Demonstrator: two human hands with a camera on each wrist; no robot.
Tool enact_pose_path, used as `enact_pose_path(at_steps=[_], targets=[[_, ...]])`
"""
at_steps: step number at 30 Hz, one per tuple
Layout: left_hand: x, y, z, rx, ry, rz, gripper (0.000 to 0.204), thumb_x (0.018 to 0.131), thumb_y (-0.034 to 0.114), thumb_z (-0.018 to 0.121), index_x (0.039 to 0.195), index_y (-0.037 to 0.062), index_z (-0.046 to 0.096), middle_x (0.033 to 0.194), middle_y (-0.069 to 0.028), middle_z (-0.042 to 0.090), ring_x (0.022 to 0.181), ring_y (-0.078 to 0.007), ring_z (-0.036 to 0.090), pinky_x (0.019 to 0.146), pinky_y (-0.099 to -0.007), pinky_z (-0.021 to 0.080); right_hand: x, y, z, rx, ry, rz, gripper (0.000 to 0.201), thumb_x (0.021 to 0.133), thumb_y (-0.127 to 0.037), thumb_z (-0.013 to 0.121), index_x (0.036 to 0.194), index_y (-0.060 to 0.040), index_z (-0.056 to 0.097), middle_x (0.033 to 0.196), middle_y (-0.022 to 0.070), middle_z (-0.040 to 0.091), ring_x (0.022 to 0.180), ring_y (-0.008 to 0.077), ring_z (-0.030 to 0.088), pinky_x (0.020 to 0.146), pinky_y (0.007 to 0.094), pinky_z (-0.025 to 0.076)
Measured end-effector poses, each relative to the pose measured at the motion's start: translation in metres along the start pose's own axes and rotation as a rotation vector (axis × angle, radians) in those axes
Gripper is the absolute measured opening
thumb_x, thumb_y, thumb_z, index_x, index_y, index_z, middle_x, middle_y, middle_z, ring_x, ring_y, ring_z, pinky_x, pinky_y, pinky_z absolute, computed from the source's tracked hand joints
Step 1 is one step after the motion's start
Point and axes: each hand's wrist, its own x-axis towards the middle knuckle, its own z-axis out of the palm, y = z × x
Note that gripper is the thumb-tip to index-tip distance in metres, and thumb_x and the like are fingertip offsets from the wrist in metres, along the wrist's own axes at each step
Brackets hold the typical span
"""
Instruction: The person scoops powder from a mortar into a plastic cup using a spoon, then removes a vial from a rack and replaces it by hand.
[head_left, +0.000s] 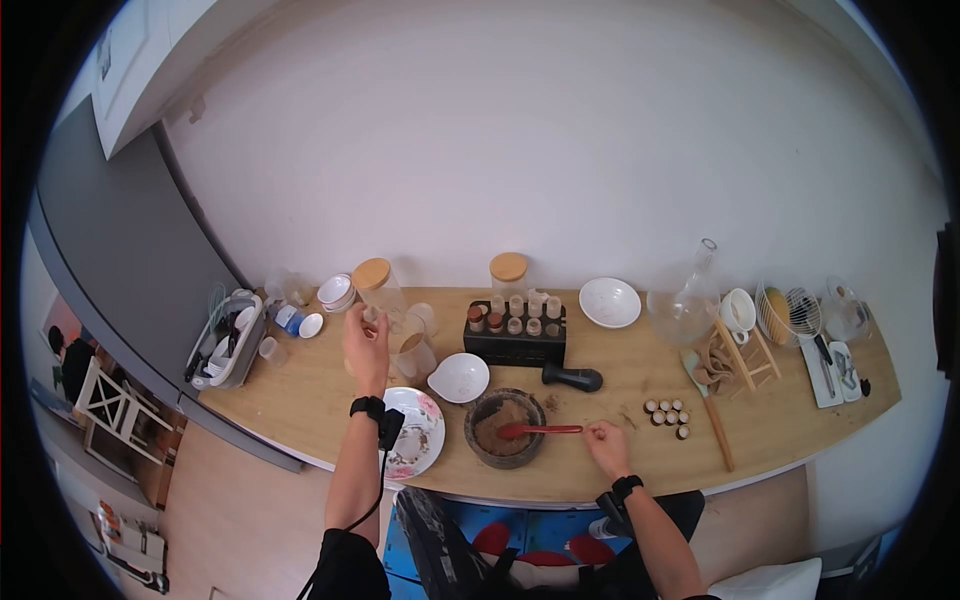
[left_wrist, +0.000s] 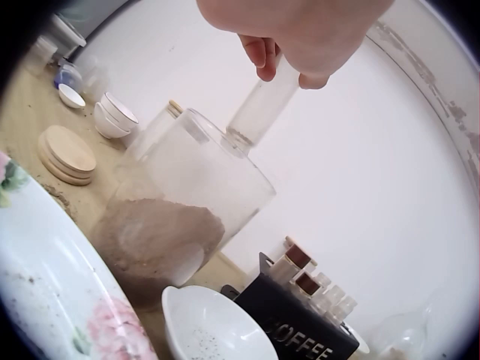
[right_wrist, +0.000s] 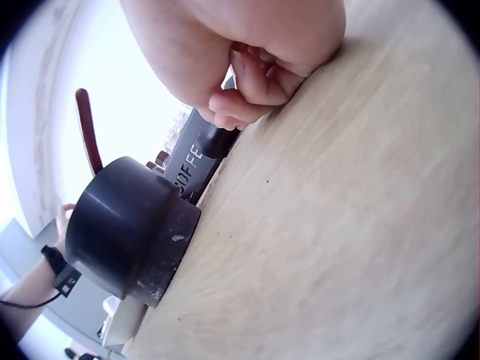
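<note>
Head view: the left hand (head_left: 366,343) is raised over the counter (head_left: 600,470), near a glass jar (head_left: 412,345); the right hand (head_left: 604,442) rests beside a red spoon (head_left: 538,430) lying in the mortar (head_left: 505,428).

Left wrist view: a small glass tube (left_wrist: 262,105) is pinched between curled fingertips (left_wrist: 264,60), tilted over the jar holding brown powder (left_wrist: 161,244).

Right wrist view: the right hand is seen curled on the wood, nothing visibly held; the mortar stands near.
</note>
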Motion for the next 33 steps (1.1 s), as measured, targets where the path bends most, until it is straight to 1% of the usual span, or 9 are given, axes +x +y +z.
enact_pose_path(at_steps=[5,7,15,19,22,24,27,29,33], targets=[[0.004,0.016,-0.001,-0.103,0.06,0.021,0.031,0.081,0.012,0.07,0.106,0.002,0.055,0.089,-0.01,0.06,0.064,-0.0172,0.056,0.059,-0.0306,0.046,0.005,0.008,0.0,0.054,-0.018,0.057,0.017,0.083,-0.015,0.065,0.079,0.0016,0.064,0.06,0.0048,0.061,0.053,0.0087,0.052,0.051,0.0264,0.041],[-0.001,0.001,-0.006,0.145,-0.206,0.03,0.028,0.081,0.012,0.07,0.103,0.0027,0.055,0.086,-0.0109,0.06,0.063,-0.0183,0.056,0.058,-0.031,0.046,-0.005,0.016,0.003,0.076,-0.05,0.092,0.018,0.083,-0.015,0.065,0.079,0.002,0.064,0.06,0.0045,0.06,0.053,0.009,0.052,0.052,0.0265,0.041],[-0.003,0.009,-0.018,-0.06,0.058,-0.22,0.031,0.084,0.012,0.067,0.108,0.0033,0.05,0.084,-0.0102,0.06,0.064,-0.0175,0.059,0.06,-0.0302,0.047,0.012,0.0,-0.015,0.27,-0.045,0.164,0.01,0.088,-0.009,0.059,0.083,-0.0004,0.063,0.059,0.0023,0.058,0.046,0.0073,0.05,0.04,0.0222,0.038],[-0.018,-0.009,-0.03,-0.684,0.219,-0.61,0.027,0.088,0.013,0.064,0.108,0.0041,0.049,0.089,-0.0084,0.06,0.069,-0.0171,0.061,0.065,-0.0274,0.051,0.037,-0.035,-0.047,0.362,0.194,0.129,0.012,0.088,-0.012,0.061,0.084,-0.0008,0.061,0.059,-0.0002,0.053,0.047,0.0065,0.046,0.042,0.0217,0.035],[-0.048,-0.01,-0.035,-1.141,0.171,-0.845,0.017,0.09,0.013,0.061,0.101,0.0048,0.051,0.089,-0.0084,0.06,0.077,-0.0169,0.063,0.071,-0.0248,0.055,0.05,-0.116,-0.063,0.34,0.1,0.04,0.013,0.089,-0.015,0.061,0.093,-0.0022,0.06,0.064,-0.0007,0.054,0.05,0.0056,0.046,0.044,0.0205,0.036],[-0.068,0.002,-0.029,-1.469,0.026,-1.169,0.02,0.092,0.016,0.061,0.102,0.001,0.052,0.091,-0.0154,0.062,0.077,-0.0183,0.064,0.07,-0.0239,0.057,0.048,-0.182,-0.054,0.33,-0.041,-0.015,0.017,0.089,-0.016,0.062,0.099,-0.0027,0.059,0.068,0.0002,0.057,0.054,0.0055,0.05,0.046,0.0194,0.038],[-0.082,0.064,-0.023,-1.513,-0.08,-1.29,0.024,0.093,0.02,0.06,0.103,-0.0002,0.052,0.09,-0.0153,0.063,0.078,-0.0167,0.064,0.067,-0.021,0.057,0.05,-0.238,-0.021,0.289,-0.391,-0.199,0.031,0.086,-0.02,0.067,0.11,-0.0048,0.055,0.082,0.0029,0.062,0.062,0.0073,0.058,0.049,0.0198,0.043],[-0.089,0.089,-0.014,-1.497,-0.16,-1.255,0.02,0.093,0.02,0.058,0.1,0.0012,0.054,0.09,-0.0126,0.064,0.078,-0.0159,0.064,0.068,-0.0212,0.056,0.05,-0.26,0.004,0.157,-0.508,-0.304,0.052,0.081,-0.026,0.073,0.121,-0.0029,0.049,0.105,0.0107,0.061,0.076,0.0113,0.062,0.056,0.0233,0.048],[-0.1,0.11,-0.006,-1.475,-0.314,-1.164,0.021,0.095,0.023,0.055,0.102,0.0028,0.054,0.094,-0.0114,0.064,0.079,-0.015,0.064,0.07,-0.0211,0.054,0.063,-0.266,0.034,0.148,-0.606,-0.338,0.048,0.08,-0.024,0.074,0.116,-0.0007,0.052,0.103,0.0119,0.062,0.074,0.0115,0.061,0.058,0.024,0.049]])
